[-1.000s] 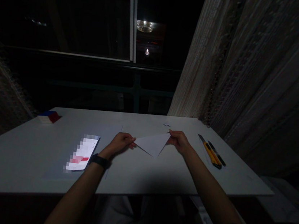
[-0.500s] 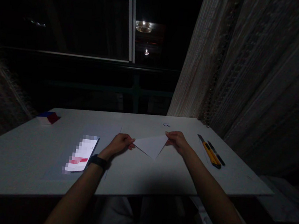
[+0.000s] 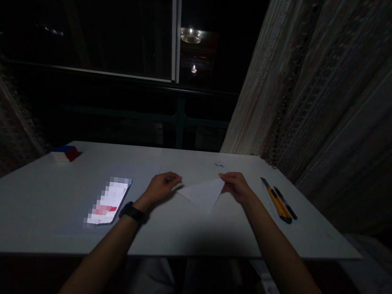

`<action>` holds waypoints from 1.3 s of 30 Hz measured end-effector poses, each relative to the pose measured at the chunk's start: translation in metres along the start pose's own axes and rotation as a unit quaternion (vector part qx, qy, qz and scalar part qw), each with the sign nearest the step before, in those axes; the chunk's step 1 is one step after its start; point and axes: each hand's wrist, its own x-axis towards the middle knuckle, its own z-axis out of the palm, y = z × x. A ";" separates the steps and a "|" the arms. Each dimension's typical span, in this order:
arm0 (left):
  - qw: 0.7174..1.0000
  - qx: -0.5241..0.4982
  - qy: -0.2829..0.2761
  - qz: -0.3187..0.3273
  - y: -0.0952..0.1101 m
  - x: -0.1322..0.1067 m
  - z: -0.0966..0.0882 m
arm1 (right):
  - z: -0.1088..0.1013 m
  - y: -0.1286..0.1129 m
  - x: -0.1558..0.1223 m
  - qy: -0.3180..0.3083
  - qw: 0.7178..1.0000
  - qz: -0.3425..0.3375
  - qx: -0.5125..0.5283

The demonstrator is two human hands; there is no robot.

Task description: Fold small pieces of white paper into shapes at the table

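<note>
Pinching paper (image 3: 201, 194), right hand (image 3: 236, 185) faces half-curled left hand (image 3: 160, 186).

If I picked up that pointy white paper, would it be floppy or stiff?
The white, pointed paper sheet is probably very light, since its edges look thin. It might feel fairly stiff, because it looks flat with the right hand pinching one corner.

The room's sitting in pretty deep gloom tbh; a white window frame (image 3: 176, 35) is standing out against near-black glass; a round chandelier (image 3: 191, 35) is glowing beside it — with a smaller light (image 3: 194, 69) shining below; a dark railing (image 3: 203, 91) is running underneath; stripy curtains (image 3: 254, 92) are hanging right — and a white table (image 3: 31, 208) is stretching across the front.
</note>
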 end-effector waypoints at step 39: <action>0.994 -0.083 0.049 0.052 0.012 -0.002 0.044 | 0.051 0.021 -0.007 -0.011 0.999 0.002 -0.036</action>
